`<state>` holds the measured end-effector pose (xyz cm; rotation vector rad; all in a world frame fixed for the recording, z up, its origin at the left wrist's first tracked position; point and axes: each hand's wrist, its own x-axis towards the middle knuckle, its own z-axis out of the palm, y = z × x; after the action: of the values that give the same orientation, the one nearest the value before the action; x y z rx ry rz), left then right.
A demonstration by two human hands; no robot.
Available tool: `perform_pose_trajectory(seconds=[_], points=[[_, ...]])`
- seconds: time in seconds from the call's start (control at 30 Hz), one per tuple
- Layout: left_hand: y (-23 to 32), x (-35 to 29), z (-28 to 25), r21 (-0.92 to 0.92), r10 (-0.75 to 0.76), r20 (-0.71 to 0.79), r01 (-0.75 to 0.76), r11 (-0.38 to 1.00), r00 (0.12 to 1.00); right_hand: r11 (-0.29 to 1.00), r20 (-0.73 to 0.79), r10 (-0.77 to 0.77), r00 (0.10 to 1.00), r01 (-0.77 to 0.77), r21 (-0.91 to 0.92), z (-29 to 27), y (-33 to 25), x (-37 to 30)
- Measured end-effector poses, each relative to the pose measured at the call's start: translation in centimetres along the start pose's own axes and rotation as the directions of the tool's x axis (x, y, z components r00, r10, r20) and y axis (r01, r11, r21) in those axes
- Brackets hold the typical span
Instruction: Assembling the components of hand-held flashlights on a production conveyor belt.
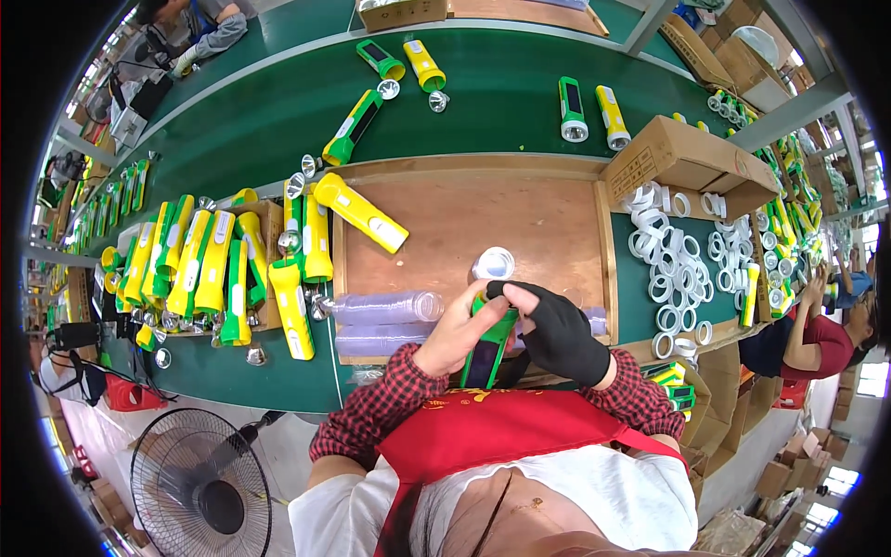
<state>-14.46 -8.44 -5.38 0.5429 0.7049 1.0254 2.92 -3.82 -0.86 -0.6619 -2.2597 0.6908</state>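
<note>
My left hand grips a green flashlight body held upright in front of my chest. My right hand, in a black fingerless glove, reaches over the flashlight's top end with thumb and fingers pinching there. A white ring-shaped lens cap lies on the wooden work board just beyond the hands. Two stacked sleeves of clear plastic discs lie to the left of my left hand.
Many yellow and green flashlights are piled at the left; one yellow flashlight lies on the board. White rings spread beside a cardboard box at right. More flashlights ride the green belt. A fan stands lower left; other workers sit nearby.
</note>
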Motion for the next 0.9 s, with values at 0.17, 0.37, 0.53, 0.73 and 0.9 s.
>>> perform_pose_trajectory(seconds=[0.17, 0.37, 0.53, 0.73, 0.9], points=[[-1.5, -1.8, -1.1, -0.028, -0.021, -0.025, 0.020, 0.999, 0.999, 0.938, -0.076, 0.216, 0.973, -0.229, -0.259, 2.3, 4.9, 1.2], [-1.2, -2.6, -0.9, 0.059, 0.023, 0.012, -0.024, 0.998, 1.000, 0.915, -0.020, 0.193, 0.981, -0.188, -0.356, 4.5, 7.2, 0.5], [-1.4, -2.4, -0.8, -0.020, 0.008, -0.021, -0.008, 1.000, 1.000, 0.962, -0.078, 0.209, 0.975, -0.219, -0.161, 2.5, 5.6, 0.2], [-1.3, -2.2, 0.3, 0.010, 0.004, -0.041, -0.003, 1.000, 0.999, 0.955, 0.200, 0.142, 0.970, -0.187, 0.231, 0.0, 0.7, -1.8], [-1.3, -1.8, 1.3, -0.057, -0.115, -0.032, 0.113, 0.992, 0.993, 0.832, 0.250, 0.392, 0.885, -0.458, 0.314, -1.7, 0.2, -2.7]])
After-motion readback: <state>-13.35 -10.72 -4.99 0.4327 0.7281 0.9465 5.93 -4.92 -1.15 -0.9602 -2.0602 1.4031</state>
